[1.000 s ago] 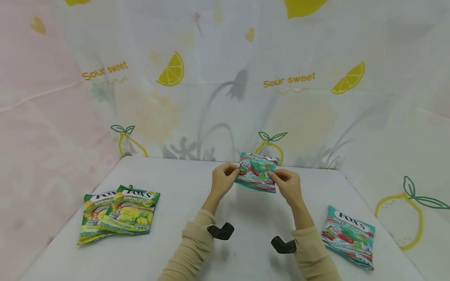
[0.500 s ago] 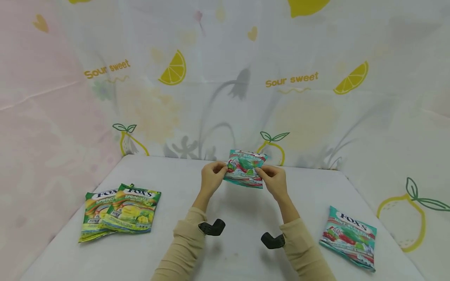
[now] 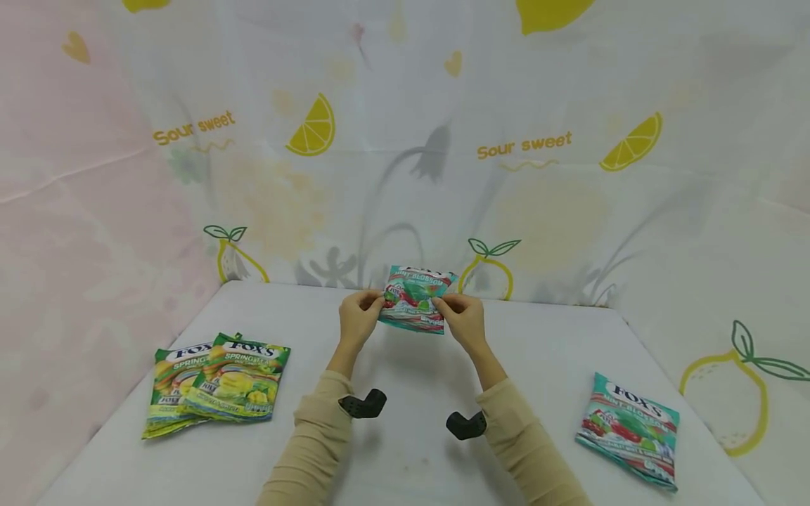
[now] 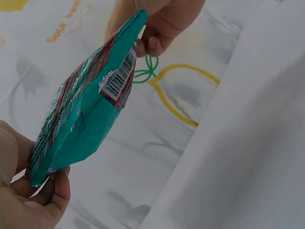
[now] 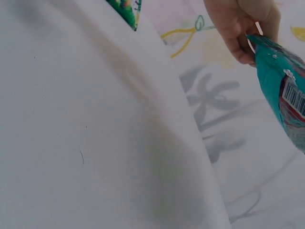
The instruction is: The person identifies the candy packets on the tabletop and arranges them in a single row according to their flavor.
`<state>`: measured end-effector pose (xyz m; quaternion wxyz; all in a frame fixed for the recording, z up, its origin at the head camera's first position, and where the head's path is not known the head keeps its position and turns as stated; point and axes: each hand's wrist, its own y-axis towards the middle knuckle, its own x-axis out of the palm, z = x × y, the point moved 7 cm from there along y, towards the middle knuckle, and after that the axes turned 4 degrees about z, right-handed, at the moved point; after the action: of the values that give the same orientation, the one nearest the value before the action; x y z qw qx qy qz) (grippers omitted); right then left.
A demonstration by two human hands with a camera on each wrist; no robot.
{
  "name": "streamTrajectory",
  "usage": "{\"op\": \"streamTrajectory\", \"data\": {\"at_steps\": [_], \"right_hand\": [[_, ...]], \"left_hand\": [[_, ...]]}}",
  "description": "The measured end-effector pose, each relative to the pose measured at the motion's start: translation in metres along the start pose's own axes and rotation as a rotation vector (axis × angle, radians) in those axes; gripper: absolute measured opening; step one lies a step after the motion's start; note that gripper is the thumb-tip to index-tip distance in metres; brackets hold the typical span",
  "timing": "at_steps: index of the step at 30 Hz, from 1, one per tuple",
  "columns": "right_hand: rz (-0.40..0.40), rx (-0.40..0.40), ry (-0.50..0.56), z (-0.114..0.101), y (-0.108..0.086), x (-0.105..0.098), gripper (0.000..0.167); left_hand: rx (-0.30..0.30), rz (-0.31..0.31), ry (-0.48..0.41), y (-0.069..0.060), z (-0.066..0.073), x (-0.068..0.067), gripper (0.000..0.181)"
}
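Note:
A teal Mint Blossom candy bag (image 3: pixel 414 299) is held up above the back of the white table, its printed front toward the head camera. My left hand (image 3: pixel 359 318) pinches its left edge, and my right hand (image 3: pixel 465 322) pinches its right edge. In the left wrist view the bag (image 4: pixel 90 105) shows its teal back and a barcode, with my left hand (image 4: pixel 28 191) at the lower end and my right hand (image 4: pixel 159 24) at the upper end. The right wrist view shows the bag (image 5: pixel 281 90) and my left hand (image 5: pixel 245 24) gripping its corner.
Two overlapping yellow-green Spring Tea bags (image 3: pixel 237 379) lie at the left of the white table (image 3: pixel 405 464). Another teal Mint Blossom bag (image 3: pixel 629 430) lies at the right. A printed cloth (image 3: pixel 392 176) hangs behind the table.
Both hands have moved left and slightly up, carrying the teal bag between them. The bags lying on the table have stayed in place.

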<state>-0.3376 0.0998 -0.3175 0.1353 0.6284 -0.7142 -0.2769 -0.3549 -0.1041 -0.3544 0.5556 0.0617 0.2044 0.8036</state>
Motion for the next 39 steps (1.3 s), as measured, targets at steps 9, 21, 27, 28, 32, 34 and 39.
{"op": "streamTrajectory", "data": {"at_steps": [9,21,27,28,32,34,39], "right_hand": [[-0.027,-0.044,0.020,0.001,0.005,0.029,0.010],[-0.074,-0.041,0.015,0.009,0.007,0.063,0.010],[-0.085,-0.054,0.011,0.011,0.005,0.070,0.010],[-0.085,-0.055,0.009,0.011,0.004,0.072,0.010],[-0.085,-0.050,0.009,0.028,0.006,0.080,0.010],[-0.083,-0.050,0.004,0.040,0.008,0.086,0.010],[-0.086,-0.039,-0.012,0.059,0.010,0.096,0.012]], "left_hand": [[-0.022,0.087,0.046,0.007,-0.014,-0.024,0.009],[-0.015,0.187,0.119,0.010,-0.026,-0.052,0.008],[-0.029,0.200,0.144,0.011,-0.035,-0.056,0.009],[-0.032,0.204,0.146,0.012,-0.036,-0.057,0.009],[-0.037,0.222,0.154,0.012,-0.041,-0.060,0.009],[-0.036,0.233,0.161,0.013,-0.043,-0.062,0.009],[-0.040,0.247,0.172,0.012,-0.048,-0.067,0.008]]}}
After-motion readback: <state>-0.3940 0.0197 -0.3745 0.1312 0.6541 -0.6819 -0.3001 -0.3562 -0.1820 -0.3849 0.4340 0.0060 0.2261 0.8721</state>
